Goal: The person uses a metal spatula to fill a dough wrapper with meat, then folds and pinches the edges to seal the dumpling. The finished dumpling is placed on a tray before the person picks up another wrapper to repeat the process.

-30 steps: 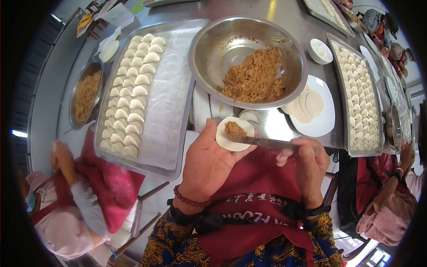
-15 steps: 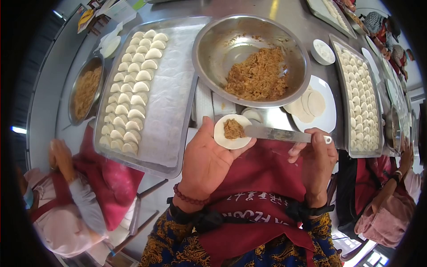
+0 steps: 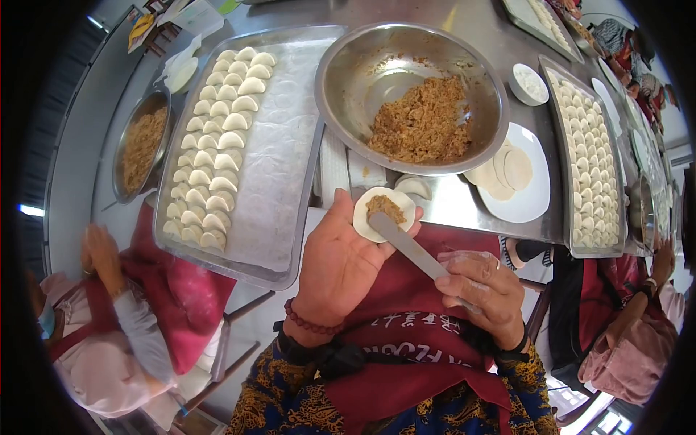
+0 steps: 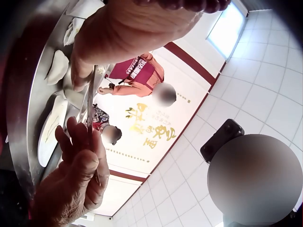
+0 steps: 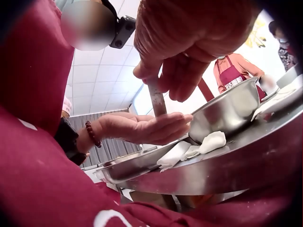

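Note:
Palm up, my left hand (image 3: 337, 261) carries a round dough wrapper (image 3: 362, 225) on its fingers, the thumb at the wrapper's left side. A lump of brown filling (image 3: 392, 206) lies in the wrapper's middle. My right hand (image 3: 483, 288) grips a flat metal spatula (image 3: 415, 250), whose rounded tip presses on the filling. The right wrist view shows the left hand (image 5: 137, 130) flat from the side, with the spatula (image 5: 157, 100) slanting down to it. White flour coats the right fingers.
Ahead stands a steel bowl (image 3: 341, 138) of filling. A tray (image 3: 275, 217) with rows of folded dumplings (image 3: 217, 159) lies left, and another full tray (image 3: 591, 159) right. Wrappers (image 3: 515, 168) lie on a white plate (image 3: 533, 199). Folded dough pieces (image 3: 415, 186) sit at the table's edge. People flank me.
The spatula has swung from nearly level to a slant, its handle now lower, and its tip has moved onto the filling. The right hand has turned over and come lower. The left hand stays almost in place.

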Available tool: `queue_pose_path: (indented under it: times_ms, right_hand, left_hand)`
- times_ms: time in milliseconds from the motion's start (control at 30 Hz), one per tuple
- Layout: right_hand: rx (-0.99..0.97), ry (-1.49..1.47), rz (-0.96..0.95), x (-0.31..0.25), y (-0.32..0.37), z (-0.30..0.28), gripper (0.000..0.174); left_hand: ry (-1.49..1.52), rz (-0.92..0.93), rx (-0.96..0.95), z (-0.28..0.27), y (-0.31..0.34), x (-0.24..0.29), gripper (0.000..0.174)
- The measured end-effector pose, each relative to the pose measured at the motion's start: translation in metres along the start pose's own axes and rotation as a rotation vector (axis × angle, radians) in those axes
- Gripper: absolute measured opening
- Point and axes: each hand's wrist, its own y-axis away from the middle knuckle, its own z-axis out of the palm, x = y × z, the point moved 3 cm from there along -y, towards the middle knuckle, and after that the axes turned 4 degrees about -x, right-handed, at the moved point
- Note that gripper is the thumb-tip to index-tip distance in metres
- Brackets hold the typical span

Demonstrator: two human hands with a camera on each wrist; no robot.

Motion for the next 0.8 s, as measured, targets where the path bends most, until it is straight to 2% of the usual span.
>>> queue_pose_path:
  times_ms: [67, 200, 267, 400, 533, 600, 633, 667, 733, 800]
  right_hand:
    - [0.01, -0.05, 0.013, -0.002, 0.001, -0.006, 0.03]
    - [0.096, -0.132, 0.046, -0.001, 0.0, -0.013, 0.028]
    - [0.113, -0.003, 0.049, 0.001, -0.008, -0.011, 0.028]
    - [0.063, 0.009, 0.01, 0.003, -0.013, 0.001, 0.029]
    - [0.105, -0.152, -0.01, 0.006, -0.013, -0.008, 0.031]
    - [0.309, -0.038, 0.113, 0.01, -0.018, -0.023, 0.028]
    - [0.329, 0.013, 0.112, 0.02, -0.021, -0.027, 0.02]
    - [0.329, 0.016, 0.111, 0.023, -0.025, -0.028, 0.02]
    - [0.401, -0.019, 0.371, 0.035, -0.031, -0.028, 0.015]
    - [0.374, 0.039, 0.343, 0.045, -0.041, -0.027, 0.015]
  left_hand:
    - [0.0, -0.007, -0.006, 0.0, -0.001, 0.0, 0.056]
    - [0.022, 0.017, 0.026, -0.002, -0.003, -0.001, 0.062]
    - [0.017, 0.009, 0.019, -0.002, -0.004, -0.002, 0.062]
    - [0.016, 0.009, 0.006, -0.002, -0.004, -0.001, 0.062]
    - [0.06, 0.045, 0.039, -0.006, -0.006, 0.002, 0.061]
    - [0.03, 0.025, 0.036, -0.005, -0.007, 0.002, 0.061]
    - [0.0, 0.011, 0.036, -0.004, -0.007, 0.001, 0.06]
    - [0.0, 0.01, 0.033, -0.003, -0.007, 0.0, 0.06]
    - [-0.018, 0.007, 0.03, -0.001, -0.008, -0.001, 0.059]
    - [-0.025, 0.001, 0.026, -0.001, -0.007, -0.002, 0.058]
